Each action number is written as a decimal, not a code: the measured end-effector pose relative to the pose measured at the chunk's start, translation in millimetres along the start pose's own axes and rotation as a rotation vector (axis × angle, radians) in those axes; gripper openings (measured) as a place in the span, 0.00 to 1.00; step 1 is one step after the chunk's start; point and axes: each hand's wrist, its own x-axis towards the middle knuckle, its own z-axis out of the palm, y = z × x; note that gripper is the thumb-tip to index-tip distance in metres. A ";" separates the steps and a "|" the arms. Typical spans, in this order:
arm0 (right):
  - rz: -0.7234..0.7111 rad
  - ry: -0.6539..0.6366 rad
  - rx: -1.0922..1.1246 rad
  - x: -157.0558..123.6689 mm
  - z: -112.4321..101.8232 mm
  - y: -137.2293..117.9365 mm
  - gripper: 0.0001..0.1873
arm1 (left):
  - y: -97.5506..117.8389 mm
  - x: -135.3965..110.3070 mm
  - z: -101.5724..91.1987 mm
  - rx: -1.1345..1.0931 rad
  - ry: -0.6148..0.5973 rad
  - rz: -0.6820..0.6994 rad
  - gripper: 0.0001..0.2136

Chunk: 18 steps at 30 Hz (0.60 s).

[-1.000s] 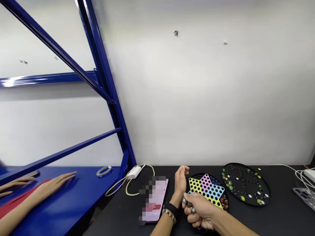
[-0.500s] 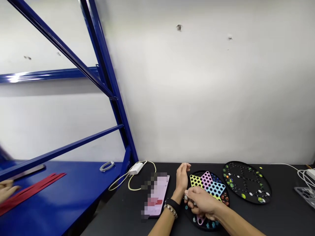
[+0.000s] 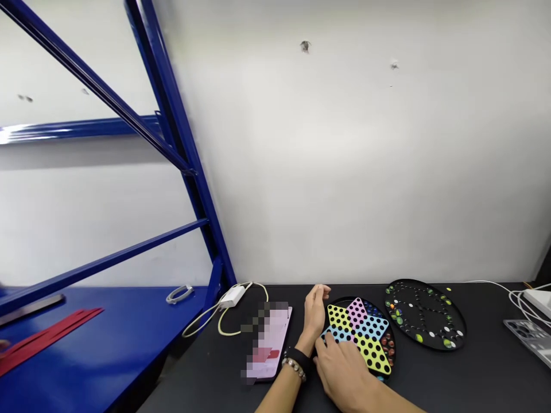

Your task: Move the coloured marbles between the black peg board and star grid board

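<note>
Moved: your right hand (image 3: 344,376) down onto the Chinese checkers board (image 3: 373,354), fingers spread, empty.
Beside board: your left hand (image 3: 315,315), loosely curled, empty.

Bright, soft light fills the white painted wall (image 3: 327,160) right of the blue steel shelf frame (image 3: 181,160), whose rail (image 3: 8,135) flares into white glare at the left edge (the one harsh spot). Wide-lens distortion bends the frame, and a blocky pixelated patch (image 3: 267,344) sits lower right of it.
</note>
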 end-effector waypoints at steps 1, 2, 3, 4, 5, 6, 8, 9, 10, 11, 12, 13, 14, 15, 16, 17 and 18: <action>0.002 0.030 -0.140 -0.8 1.3 -1.2 0.12 | 0.1 0.3 -0.1 0.002 -0.002 0.000 0.24; 0.004 0.048 -0.232 -1.6 2.7 -2.3 0.12 | 0.0 0.7 -0.2 0.003 -0.004 0.000 0.24; -0.001 0.061 -0.301 -2.5 4.3 -3.1 0.12 | 0.0 1.0 -0.3 0.003 -0.006 0.000 0.24; -0.010 0.071 -0.336 -3.3 5.8 -3.6 0.12 | -0.1 1.4 -0.3 0.003 -0.008 0.000 0.24; -0.016 0.080 -0.358 -4.0 7.2 -3.9 0.13 | -0.3 1.7 -0.2 0.002 -0.011 0.000 0.23; -0.021 0.085 -0.374 -4.6 8.3 -3.9 0.14 | -0.5 1.8 -0.2 0.001 -0.014 -0.001 0.23; -0.026 0.092 -0.394 -5.2 9.8 -3.3 0.15 | -1.1 2.0 -0.1 -0.001 -0.017 -0.003 0.23; -0.028 0.094 -0.403 -5.4 10.4 -2.8 0.15 | -1.6 2.1 -0.1 -0.002 -0.018 -0.005 0.23; -0.029 0.099 -0.413 -5.7 11.1 -2.2 0.15 | -2.3 2.3 0.0 -0.004 -0.019 -0.007 0.23; -0.033 0.107 -0.423 -6.0 12.0 -1.4 0.16 | -3.0 2.6 -0.1 -0.005 -0.020 -0.009 0.23; -0.037 0.114 -0.435 -6.4 13.3 -0.4 0.17 | -3.7 3.0 -0.1 -0.005 -0.020 -0.011 0.24; -0.043 0.119 -0.446 -6.9 15.0 0.9 0.18 | -4.3 3.4 -0.2 -0.006 -0.019 -0.014 0.24; -0.052 0.120 -0.455 -7.4 17.2 2.6 0.19 | -4.8 3.8 -0.3 -0.006 -0.017 -0.016 0.24; -0.058 0.115 -0.459 -8.1 20.0 4.7 0.18 | -5.1 4.1 -0.4 -0.006 -0.013 -0.017 0.24; -0.063 0.105 -0.462 -8.9 23.3 7.2 0.17 | -5.2 4.3 -0.6 -0.005 -0.008 -0.018 0.24; -0.070 0.093 -0.462 -9.8 27.1 10.1 0.17 | -4.9 4.4 -0.7 -0.003 -0.005 -0.018 0.25; -0.080 0.085 -0.459 -10.8 31.3 13.2 0.17 | -4.4 4.2 -0.9 -0.001 -0.002 -0.017 0.25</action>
